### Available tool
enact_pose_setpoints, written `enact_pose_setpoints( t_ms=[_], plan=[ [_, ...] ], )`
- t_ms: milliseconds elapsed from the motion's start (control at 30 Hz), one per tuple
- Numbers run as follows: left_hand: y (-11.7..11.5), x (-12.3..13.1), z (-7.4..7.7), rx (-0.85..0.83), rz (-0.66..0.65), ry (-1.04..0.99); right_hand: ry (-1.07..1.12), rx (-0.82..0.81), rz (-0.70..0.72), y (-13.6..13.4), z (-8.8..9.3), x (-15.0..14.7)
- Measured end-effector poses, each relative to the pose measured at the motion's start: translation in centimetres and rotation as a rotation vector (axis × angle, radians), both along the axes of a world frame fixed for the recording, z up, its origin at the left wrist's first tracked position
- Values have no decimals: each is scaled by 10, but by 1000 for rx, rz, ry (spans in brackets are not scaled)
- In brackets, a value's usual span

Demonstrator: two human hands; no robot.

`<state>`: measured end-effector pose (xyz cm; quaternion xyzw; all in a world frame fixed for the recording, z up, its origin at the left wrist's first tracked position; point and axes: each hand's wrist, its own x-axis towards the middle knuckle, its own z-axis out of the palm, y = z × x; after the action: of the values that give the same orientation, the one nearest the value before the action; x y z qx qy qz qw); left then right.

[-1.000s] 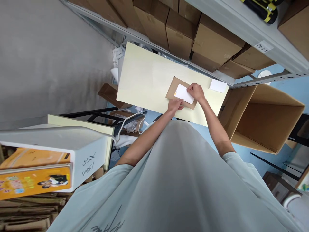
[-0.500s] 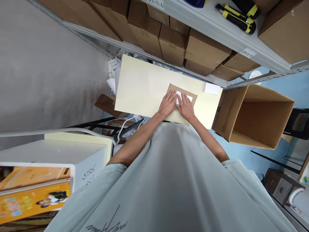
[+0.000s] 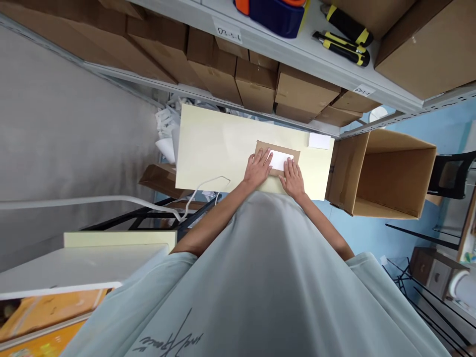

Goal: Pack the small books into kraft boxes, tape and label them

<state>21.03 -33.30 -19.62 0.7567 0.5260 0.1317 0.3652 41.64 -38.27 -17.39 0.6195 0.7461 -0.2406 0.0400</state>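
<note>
Pale table point(image 3: 211, 148): white paper point(image 3: 319, 141) at far right corner. Cardboard piece point(image 3: 275, 173) lies nearer right edge than left, white label point(image 3: 279, 160) flat on it: placing looks done. Your left hand point(image 3: 258, 167) and right hand point(image 3: 293, 181) rest there, apart, gripping nothing; unclear whether pressing remains.

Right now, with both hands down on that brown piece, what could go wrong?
The white label might crease or shift if the left hand and right hand, at its opposite ends, press unevenly. The brown piece lies fairly near the table's front edge, so a pull toward the body could drag it off.
</note>
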Motion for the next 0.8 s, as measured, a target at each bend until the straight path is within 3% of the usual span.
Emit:
enact_pose_setpoints(
  t_ms=[167,400,600,700,800],
  plan=[
    [9,-7,2,2,-47,24,4,3,-8,18,-6,-21],
    [10,-23,-3,53,-85,1,-99,38,-297,12,-3,6],
    [11,-4,1,55,-159,-17,-40,20,-131,19,-4,-29],
    [10,-18,-2,34,-95,-16,-42,3,-153,15,-5,-25],
    [5,-44,-10,28,68,-9,-74,6,-265,9,-5,0]
  ],
)
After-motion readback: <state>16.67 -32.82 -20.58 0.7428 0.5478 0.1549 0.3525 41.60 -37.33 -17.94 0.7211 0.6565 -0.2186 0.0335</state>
